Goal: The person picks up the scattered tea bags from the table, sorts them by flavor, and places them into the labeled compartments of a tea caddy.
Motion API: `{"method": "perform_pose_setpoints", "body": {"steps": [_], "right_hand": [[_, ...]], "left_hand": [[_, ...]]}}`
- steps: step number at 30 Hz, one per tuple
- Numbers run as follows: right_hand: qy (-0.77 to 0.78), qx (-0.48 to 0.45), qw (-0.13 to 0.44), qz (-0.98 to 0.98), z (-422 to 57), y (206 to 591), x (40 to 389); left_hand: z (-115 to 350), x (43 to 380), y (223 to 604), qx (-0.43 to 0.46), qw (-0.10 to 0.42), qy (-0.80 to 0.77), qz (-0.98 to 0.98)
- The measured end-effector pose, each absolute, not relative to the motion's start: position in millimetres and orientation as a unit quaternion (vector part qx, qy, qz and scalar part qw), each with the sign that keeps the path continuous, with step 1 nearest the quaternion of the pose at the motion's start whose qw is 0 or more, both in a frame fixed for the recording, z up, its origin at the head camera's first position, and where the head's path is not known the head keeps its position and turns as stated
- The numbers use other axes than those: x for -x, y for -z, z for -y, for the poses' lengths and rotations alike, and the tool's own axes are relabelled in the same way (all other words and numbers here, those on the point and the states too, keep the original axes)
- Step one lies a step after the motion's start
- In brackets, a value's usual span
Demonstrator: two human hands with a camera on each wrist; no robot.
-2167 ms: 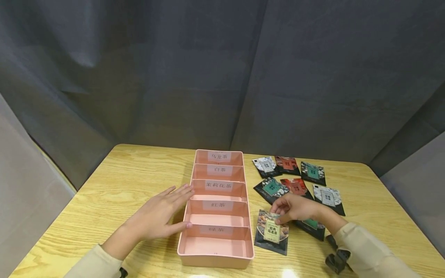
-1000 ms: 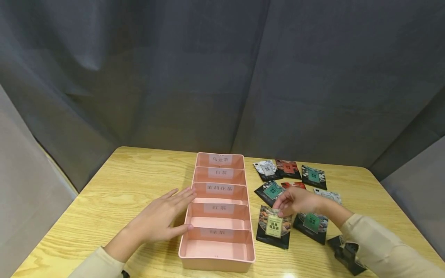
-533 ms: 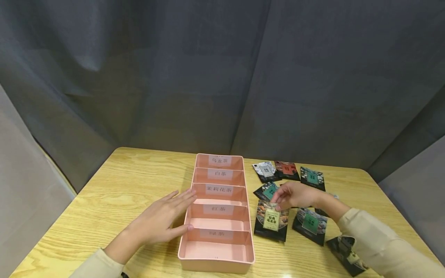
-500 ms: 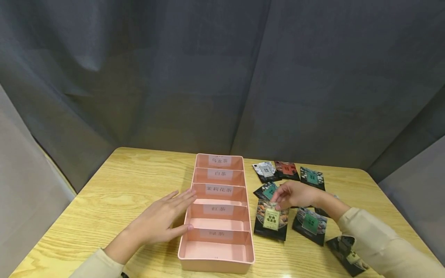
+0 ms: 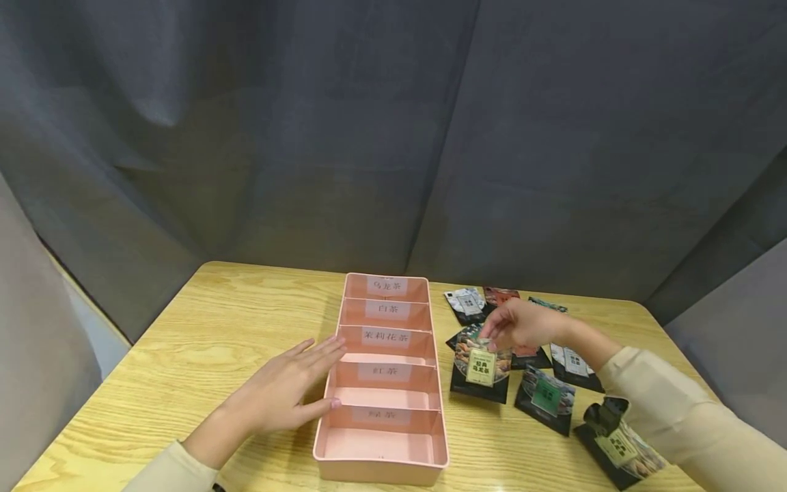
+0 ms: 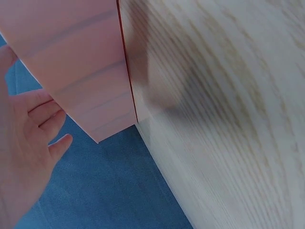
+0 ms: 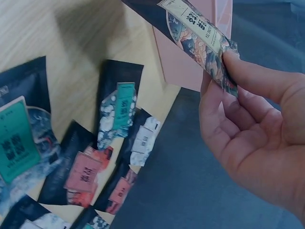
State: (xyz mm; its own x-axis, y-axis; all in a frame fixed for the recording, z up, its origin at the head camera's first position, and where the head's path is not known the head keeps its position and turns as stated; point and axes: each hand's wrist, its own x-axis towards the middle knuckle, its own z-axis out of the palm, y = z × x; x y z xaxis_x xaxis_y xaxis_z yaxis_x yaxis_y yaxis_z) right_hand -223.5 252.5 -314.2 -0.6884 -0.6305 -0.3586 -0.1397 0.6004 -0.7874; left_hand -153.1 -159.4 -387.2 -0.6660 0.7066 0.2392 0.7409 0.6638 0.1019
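My right hand (image 5: 522, 324) pinches the top edge of a black tea sachet (image 5: 481, 369) with a yellow label, just right of the pink box. In the right wrist view, thumb and fingers clamp one end of this sachet (image 7: 195, 36), which tilts above the table. My left hand (image 5: 285, 389) rests against the left rim of the long pink divided box (image 5: 384, 471), its fingers extended. The left wrist view shows the left fingers along the rim of the box wall (image 6: 81, 62). White labels with Chinese characters mark the box's several compartments.
More tea sachets lie right of the box: a green-labelled one (image 5: 546, 400), a white-labelled one (image 5: 574, 365), a yellow-labelled one (image 5: 617, 447) near the right sleeve, and others partly behind the right hand. A dark curtain (image 5: 369, 137) hangs behind the wooden table (image 5: 246, 294).
My right hand has drawn the yellow-labelled sachet up and toward the back of the table, uncovering the green-labelled sachet beside it. The left hand stays at the box rim.
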Motion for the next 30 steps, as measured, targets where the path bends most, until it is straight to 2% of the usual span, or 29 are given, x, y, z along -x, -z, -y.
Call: {"method": "perform_pose_setpoints", "body": {"steps": [8, 30], "right_hand": [[0.323, 0.254, 0.255, -0.875, -245.2, 297.7, 225.3], [0.251, 0.273, 0.183, -0.911, -218.9, 253.2, 239.9]], "left_hand": [[158.4, 154.6, 387.4, 0.399, 0.090, 0.097, 0.907], [161.8, 158.6, 388.9, 0.401, 0.097, 0.091, 0.907]]}}
